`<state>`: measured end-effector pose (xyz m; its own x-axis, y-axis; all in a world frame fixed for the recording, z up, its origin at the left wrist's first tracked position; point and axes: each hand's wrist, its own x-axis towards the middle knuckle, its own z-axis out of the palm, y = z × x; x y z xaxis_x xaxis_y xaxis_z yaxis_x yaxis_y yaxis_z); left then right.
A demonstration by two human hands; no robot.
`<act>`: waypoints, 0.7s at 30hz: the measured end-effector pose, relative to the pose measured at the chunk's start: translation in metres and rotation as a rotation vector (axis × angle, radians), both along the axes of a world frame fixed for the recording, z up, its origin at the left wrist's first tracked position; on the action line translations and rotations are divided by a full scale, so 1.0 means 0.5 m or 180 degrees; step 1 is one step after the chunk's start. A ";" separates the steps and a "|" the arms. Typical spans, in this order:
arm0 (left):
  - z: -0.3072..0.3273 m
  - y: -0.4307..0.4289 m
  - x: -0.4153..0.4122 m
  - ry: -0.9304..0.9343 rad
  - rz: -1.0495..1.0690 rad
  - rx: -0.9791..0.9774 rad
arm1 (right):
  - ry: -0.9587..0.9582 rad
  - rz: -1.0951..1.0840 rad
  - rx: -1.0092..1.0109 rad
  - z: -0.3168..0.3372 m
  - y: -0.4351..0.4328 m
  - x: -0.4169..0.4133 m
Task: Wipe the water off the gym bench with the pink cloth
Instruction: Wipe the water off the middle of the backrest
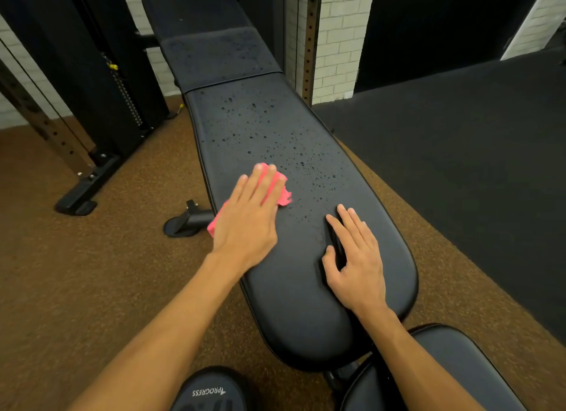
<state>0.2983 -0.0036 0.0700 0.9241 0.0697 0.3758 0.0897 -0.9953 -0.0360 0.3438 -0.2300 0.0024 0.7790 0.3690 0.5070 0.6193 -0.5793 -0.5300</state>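
The left hand (248, 217), flat with straight fingers, presses the crumpled pink cloth (283, 193) on the long black padded gym bench (294, 303); the right hand (355, 257) rests open, empty, at 4 o'clock. The water droplets (294, 153) lie at 1 o'clock of the cloth, up the bench's length

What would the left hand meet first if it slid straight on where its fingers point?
The water droplets just beyond the pink cloth under the left hand; past them the gym bench looks free up to its seam.
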 end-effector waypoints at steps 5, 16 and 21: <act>-0.019 -0.001 -0.093 0.0256 -0.0657 0.0228 | 0.0000 -0.0049 0.0018 0.000 0.002 0.000; 0.003 0.007 0.040 0.0281 -0.0467 0.0100 | 0.0029 -0.0310 -0.0022 0.011 0.010 -0.004; -0.013 -0.014 -0.001 0.0317 -0.0744 0.0016 | 0.0061 -0.0333 -0.0031 0.012 0.008 0.000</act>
